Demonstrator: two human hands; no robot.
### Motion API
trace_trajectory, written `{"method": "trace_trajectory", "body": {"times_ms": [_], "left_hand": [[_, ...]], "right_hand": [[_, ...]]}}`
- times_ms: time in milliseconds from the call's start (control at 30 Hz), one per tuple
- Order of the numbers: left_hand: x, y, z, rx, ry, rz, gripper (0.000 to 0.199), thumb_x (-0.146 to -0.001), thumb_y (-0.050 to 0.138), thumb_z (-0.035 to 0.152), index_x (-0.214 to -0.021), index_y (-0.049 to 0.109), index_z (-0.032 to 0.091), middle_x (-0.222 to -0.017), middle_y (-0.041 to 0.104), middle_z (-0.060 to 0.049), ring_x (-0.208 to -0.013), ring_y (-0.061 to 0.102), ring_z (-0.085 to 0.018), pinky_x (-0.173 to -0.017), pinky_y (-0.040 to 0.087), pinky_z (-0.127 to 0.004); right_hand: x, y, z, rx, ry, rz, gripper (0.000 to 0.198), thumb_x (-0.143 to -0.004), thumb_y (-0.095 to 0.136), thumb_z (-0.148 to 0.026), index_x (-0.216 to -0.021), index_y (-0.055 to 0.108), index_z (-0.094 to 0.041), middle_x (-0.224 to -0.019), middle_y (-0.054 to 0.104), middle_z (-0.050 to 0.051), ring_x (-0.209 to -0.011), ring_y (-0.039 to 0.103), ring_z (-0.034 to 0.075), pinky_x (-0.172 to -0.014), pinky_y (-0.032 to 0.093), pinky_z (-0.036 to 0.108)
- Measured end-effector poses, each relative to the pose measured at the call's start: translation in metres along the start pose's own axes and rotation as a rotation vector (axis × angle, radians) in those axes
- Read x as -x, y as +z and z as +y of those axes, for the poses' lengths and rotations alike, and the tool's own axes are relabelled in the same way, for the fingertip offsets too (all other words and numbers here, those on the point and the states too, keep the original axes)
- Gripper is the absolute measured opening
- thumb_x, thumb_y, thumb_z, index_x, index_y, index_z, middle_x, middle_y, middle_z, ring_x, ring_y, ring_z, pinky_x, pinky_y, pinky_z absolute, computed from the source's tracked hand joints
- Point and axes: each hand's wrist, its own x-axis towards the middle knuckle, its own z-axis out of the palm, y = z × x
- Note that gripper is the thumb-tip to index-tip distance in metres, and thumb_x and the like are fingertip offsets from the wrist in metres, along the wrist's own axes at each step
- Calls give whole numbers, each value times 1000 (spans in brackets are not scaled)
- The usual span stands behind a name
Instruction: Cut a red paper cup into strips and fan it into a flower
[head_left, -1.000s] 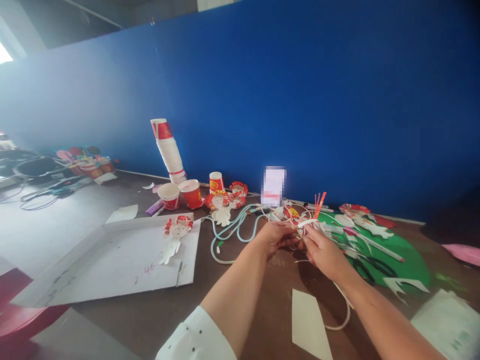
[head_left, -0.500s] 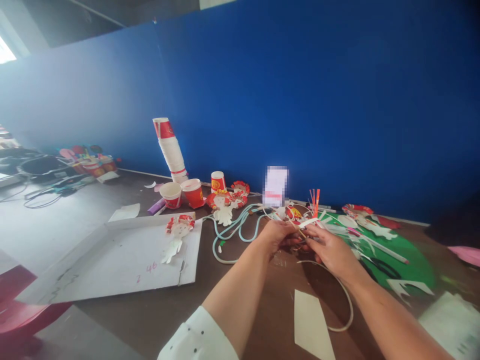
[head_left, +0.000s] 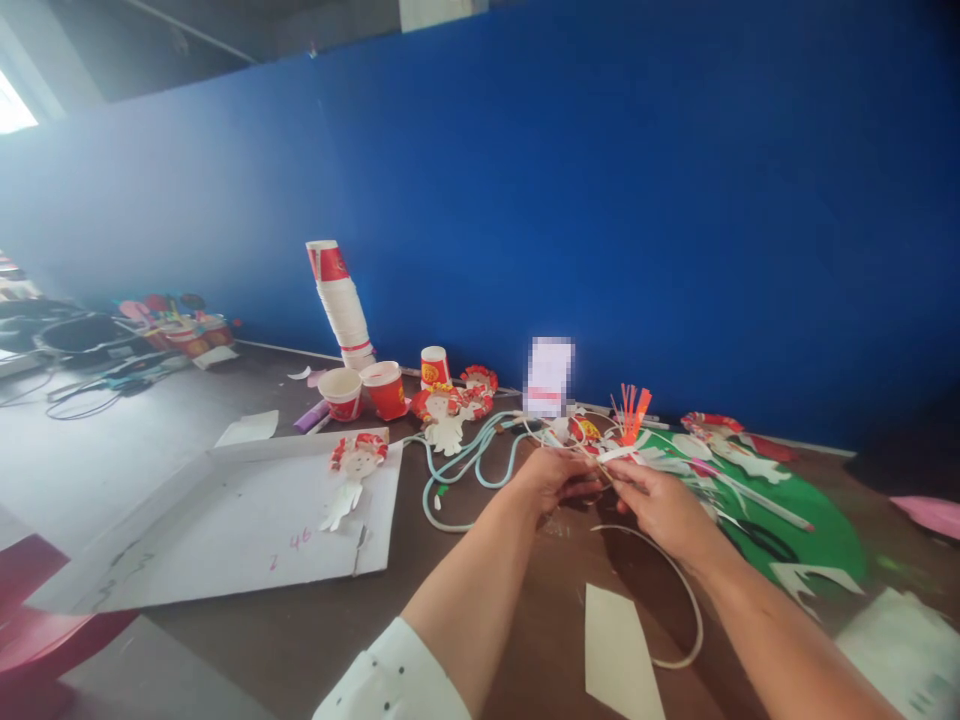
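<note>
A paper cup cut into thin strips (head_left: 634,415), red on one side and white on the other, is between my two hands. Its strips fan outward, and part of it is hidden by my fingers. My left hand (head_left: 559,478) grips it from the left, fingers closed. From the right, my right hand (head_left: 649,495) pinches a white strip near the fingertips. A cream paper card (head_left: 621,650) lies on the table below my wrists. Behind my hands, a phone-like panel with a blurred face (head_left: 550,375) leans against the blue partition.
A green round mat (head_left: 817,510) at right bears scissors (head_left: 761,537) and paper scraps. Pale blue cable (head_left: 484,470) coils left of my hands. Farther left stand a leaning cup stack (head_left: 345,315), paper cups (head_left: 384,390) and a white box lid (head_left: 217,530) with a paper doll (head_left: 358,460).
The red strips have spread into a wider fan between my hands. My fingers have shifted slightly; both hands stay in nearly the same place.
</note>
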Motion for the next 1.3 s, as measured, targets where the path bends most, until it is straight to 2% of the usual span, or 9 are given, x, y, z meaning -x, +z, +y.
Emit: {"method": "trace_trajectory", "body": {"times_ms": [267,433,600,667,733,800,867,1100,1300], "left_hand": [[-1,-3,-1,-4,-12,-64,4,-75,66,8,-78,66,6,-75,67,-10,-67,66,-14,-69,55,-25],[3,2,3,-34,-28,-28,5,-73,68,10,-75,65,7,-70,67,-9,-66,66,-14,-68,55,-24],[5,4,5,-28,-30,-14,7,-73,69,11,-76,65,7,-69,65,-8,-64,64,-12,-66,55,-23],[4,4,5,-11,-25,-8,10,-71,71,12,-76,65,7,-70,65,-7,-62,63,-11,-66,55,-23],[4,5,4,10,-25,8,11,-70,72,12,-78,65,7,-72,65,-7,-62,63,-11,-65,55,-23],[4,7,4,33,-38,30,10,-72,70,10,-79,65,7,-74,66,-8,-63,64,-12,-65,56,-23],[5,10,5,61,-50,61,6,-74,66,8,-79,64,6,-73,66,-8,-63,64,-12,-63,56,-22],[6,18,5,153,-32,140,4,-74,64,4,-77,63,5,-65,63,-5,-56,61,-10,-61,55,-21],[6,22,5,141,-29,168,2,-74,62,4,-74,62,6,-62,62,-5,-54,60,-9,-60,54,-21]], "right_hand": [[3,-4,-9,-11,6,6,41,-81,50,-35,-114,67,-19,-53,61,-1,-35,40,9,-37,30,22],[1,-5,-5,-4,-12,-18,41,-81,50,-35,-115,67,-19,-54,63,-1,-35,43,10,-36,30,22],[0,-10,-4,-10,-44,-45,44,-83,48,-35,-122,61,-19,-58,66,-1,-38,51,12,-37,33,22],[0,-12,-6,-28,-57,-37,44,-82,49,-33,-123,59,-19,-65,70,1,-43,57,13,-39,37,23],[0,-13,-8,-41,-70,-12,43,-81,51,-29,-122,59,-20,-82,74,4,-49,62,14,-45,43,24],[1,-13,-12,-40,-76,25,42,-80,52,-25,-121,58,-21,-101,72,6,-55,66,15,-54,49,26],[2,-12,-14,-26,-73,50,43,-80,52,-23,-122,57,-21,-110,70,8,-58,68,15,-63,52,28],[3,-6,-18,58,-69,97,44,-80,50,-22,-124,57,-23,-112,70,5,-69,71,18,-76,53,33],[3,-4,-17,114,-92,133,47,-81,48,-24,-128,55,-22,-115,69,6,-82,71,22,-72,53,31]]}}
